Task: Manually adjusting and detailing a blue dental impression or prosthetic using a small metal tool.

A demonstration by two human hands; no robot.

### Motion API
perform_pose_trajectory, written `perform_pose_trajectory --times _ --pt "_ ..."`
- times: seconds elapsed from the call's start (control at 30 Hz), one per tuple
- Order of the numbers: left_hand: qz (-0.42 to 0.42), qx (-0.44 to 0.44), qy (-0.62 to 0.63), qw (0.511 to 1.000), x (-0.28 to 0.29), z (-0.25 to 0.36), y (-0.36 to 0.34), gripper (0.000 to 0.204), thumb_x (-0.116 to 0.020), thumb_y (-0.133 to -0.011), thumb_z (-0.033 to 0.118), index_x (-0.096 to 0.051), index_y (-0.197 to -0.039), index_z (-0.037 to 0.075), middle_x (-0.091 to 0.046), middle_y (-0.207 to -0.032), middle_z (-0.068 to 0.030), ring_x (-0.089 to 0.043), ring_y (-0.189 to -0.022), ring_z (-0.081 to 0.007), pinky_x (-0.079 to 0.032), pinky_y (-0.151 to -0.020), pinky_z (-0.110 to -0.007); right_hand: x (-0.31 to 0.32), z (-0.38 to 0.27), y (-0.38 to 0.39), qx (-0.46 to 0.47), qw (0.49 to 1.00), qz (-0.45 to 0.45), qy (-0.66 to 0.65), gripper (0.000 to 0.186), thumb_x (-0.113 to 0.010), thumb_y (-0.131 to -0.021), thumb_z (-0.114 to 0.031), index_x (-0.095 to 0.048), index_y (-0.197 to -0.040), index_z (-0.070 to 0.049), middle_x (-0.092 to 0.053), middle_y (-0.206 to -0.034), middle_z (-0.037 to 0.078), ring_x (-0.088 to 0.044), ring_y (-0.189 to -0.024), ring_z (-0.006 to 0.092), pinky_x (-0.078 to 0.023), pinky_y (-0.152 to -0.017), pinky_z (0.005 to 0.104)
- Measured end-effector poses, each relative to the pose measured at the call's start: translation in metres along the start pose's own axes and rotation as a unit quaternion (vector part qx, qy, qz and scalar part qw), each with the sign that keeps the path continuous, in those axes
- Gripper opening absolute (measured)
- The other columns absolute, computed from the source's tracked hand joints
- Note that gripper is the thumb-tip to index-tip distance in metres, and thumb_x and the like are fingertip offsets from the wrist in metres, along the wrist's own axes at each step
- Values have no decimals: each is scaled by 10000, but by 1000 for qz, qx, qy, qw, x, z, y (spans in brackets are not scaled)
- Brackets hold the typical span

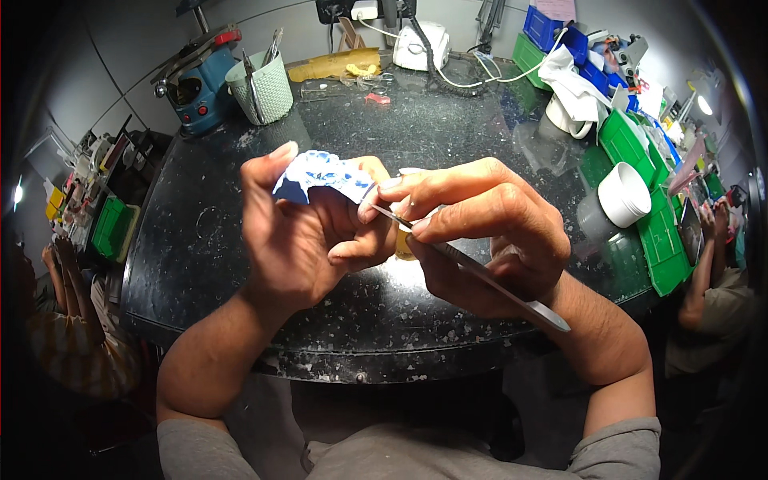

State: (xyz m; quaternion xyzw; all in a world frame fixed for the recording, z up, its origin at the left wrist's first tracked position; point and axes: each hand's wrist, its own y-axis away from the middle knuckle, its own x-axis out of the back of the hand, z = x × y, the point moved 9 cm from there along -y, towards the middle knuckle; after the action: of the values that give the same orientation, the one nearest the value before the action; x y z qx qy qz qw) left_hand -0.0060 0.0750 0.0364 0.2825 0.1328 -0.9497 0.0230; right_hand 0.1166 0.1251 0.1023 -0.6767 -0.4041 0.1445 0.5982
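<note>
Two hands are working close together above the dark speckled worktable point(240, 264). Leftmost, the left hand point(300, 240) is pinching a small blue-and-white cast point(324, 178) between thumb and fingers, tilting it up toward the eyes. Beside it, the right hand point(480, 228) is gripping a slim metal spatula point(472, 272) like a pen, its tip touching the cast's edge.

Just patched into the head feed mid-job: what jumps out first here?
At centre, the left hand holds up a blue-and-white moulded piece, while the right hand pinches a long flat metal spatula tool with its tip against that piece. Beneath them lies a dark speckled round worktable. At its far left stand a pale green perforated tool cup and a blue machine; green plastic trays line the right edge.
</note>
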Motion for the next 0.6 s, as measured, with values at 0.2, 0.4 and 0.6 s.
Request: perform_pose_trajectory --times 0.2,0.4,0.6 --pt "-163 60 11 985 -7 -17 3 751 -149 -994 634 -494 -852 -18 -374 -574 -10 -301 -455 -101 -264 -437 -207 -7 2 -1 18 999 -40 -1 241 -689 -791 151 -593 -957 5 -666 -941 189 -726 -927 312 -615 -824 429" --pt "-62 175 13 983 1 -18 9 789 -219 -985 635 -558 -898 -72 -383 -577 -3 -284 -412 -85 -257 -404 -206 -11 -7 -5 -5 995 -94 -44 277 -680 -760 160 -584 -960 -7 -665 -951 196 -729 -937 315 -622 -781 418" --pt "-47 167 14 985 8 -19 8 773 -254 -979 630 -571 -906 -71 -438 -593 -30 -307 -418 -85 -252 -397 -207 -16 -7 -4 -16 995 -96 -25 262 -691 -748 155 -602 -912 -29 -673 -942 178 -732 -948 333 -620 -797 440"
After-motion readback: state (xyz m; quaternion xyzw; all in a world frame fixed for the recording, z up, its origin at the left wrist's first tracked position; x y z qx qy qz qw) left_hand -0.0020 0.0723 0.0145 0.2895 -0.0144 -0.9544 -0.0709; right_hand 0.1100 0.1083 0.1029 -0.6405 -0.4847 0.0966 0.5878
